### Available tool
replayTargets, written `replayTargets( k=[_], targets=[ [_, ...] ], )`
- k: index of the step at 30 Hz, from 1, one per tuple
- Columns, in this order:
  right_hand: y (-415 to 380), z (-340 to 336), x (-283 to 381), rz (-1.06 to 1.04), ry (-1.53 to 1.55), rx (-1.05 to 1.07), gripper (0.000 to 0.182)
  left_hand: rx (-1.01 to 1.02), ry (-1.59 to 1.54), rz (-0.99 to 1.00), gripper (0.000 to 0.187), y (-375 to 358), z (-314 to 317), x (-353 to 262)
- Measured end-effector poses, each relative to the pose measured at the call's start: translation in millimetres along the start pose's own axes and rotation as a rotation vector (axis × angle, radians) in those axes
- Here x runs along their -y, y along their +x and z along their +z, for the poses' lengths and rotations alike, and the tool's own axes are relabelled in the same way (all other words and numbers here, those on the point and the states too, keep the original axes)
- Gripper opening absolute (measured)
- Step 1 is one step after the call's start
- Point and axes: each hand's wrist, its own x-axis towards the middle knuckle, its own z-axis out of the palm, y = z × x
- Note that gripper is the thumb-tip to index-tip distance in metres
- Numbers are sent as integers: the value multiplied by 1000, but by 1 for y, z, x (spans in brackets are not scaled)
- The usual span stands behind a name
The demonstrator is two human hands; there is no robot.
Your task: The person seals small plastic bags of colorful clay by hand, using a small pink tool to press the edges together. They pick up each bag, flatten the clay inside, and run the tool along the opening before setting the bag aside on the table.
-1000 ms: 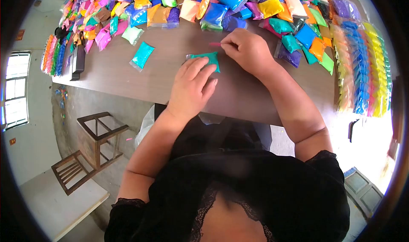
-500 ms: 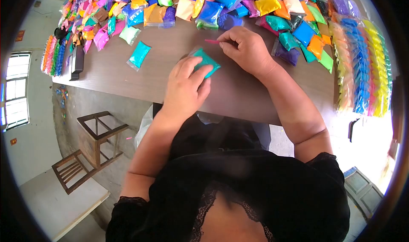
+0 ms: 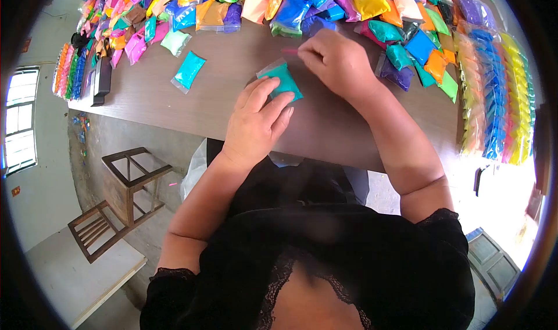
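Note:
My left hand (image 3: pixel 258 118) rests on a teal packet (image 3: pixel 283 81) in clear wrapping that lies on the table (image 3: pixel 232 62), its fingers on the packet's lower and left edges. To the right of it, my right hand (image 3: pixel 337 62) is closed in a pinch just above the table, with a thin pink strip (image 3: pixel 290 51) sticking out to the left of its fingertips. A second teal packet (image 3: pixel 190 69) lies flat on the table to the left, touched by neither hand.
Heaped coloured packets (image 3: pixel 290 16) line the table's far side. Long strips of yellow, blue and peach packets (image 3: pixel 494 91) lie at the right. A black object (image 3: pixel 101 80) stands near the left edge. A wooden stool (image 3: pixel 136 179) is on the floor.
My right hand has turned slightly, and its fingertips and the pink strip look more blurred. My left hand remains on the teal packet, with more of the packet's top showing.

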Motion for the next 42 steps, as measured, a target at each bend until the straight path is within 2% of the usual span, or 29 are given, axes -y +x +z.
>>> replayTargets(
  k=[3,5,6,9,10,12,15,16,17,19,20,22,25,28,31,32,34,35,37,38,40,41,42],
  targets=[
    [-9,5,14,-50,170,31,9,4,-12,-10,27,0,0,-1],
    [-9,9,13,-64,30,43,9,20,5,-4,28,-1,0,-2],
    [-4,8,10,26,-74,78,9,25,29,5,29,1,-1,-1],
    [0,6,-3,29,-64,1,9,21,69,33,33,1,-3,-1],
    [-2,4,-4,60,25,-10,12,22,75,36,33,2,-7,-5],
    [-3,-1,-8,99,108,-27,13,-95,-157,-193,33,6,-12,-12],
    [-4,-5,-12,198,232,-35,16,-139,-93,-155,37,11,-15,8],
    [-2,-6,-12,246,275,-31,17,-22,-29,-59,42,12,-20,13],
    [-1,-8,-10,245,275,-34,17,-22,-28,-56,42,13,-18,12],
    [-1,-9,-7,299,301,-14,18,340,76,116,62,13,-13,7],
    [-2,-9,-7,300,305,-13,18,343,78,113,62,11,-10,0],
    [-2,-8,-7,269,268,-20,18,370,92,-25,78,10,-6,-14],
    [-1,-9,-6,296,288,-14,17,326,21,-109,85,11,-4,-17],
    [-3,-10,-7,269,296,-32,17,339,174,27,82,19,-9,-14],
    [-3,-11,-6,269,287,-14,17,436,133,56,82,16,-6,-15],
    [-1,-12,-6,257,286,-18,17,426,142,57,82,17,-7,-17],
    [-2,-11,-5,270,274,-11,18,417,174,-103,77,18,-4,-27],
    [-2,-10,-5,273,277,-14,18,422,176,-101,77,15,4,-33],
    [-4,-10,-6,264,283,-25,18,109,215,-313,72,10,21,-42],
    [-5,-10,-7,270,283,-26,18,114,213,-310,72,8,23,-40],
    [-5,-10,-8,231,271,-53,17,-231,-41,-280,60,14,20,-36],
    [-5,-10,-8,228,269,-51,17,-234,-42,-282,60,13,13,-30],
    [-5,-10,-8,233,282,-63,18,-142,7,-188,54,10,2,-20]
  ],
)
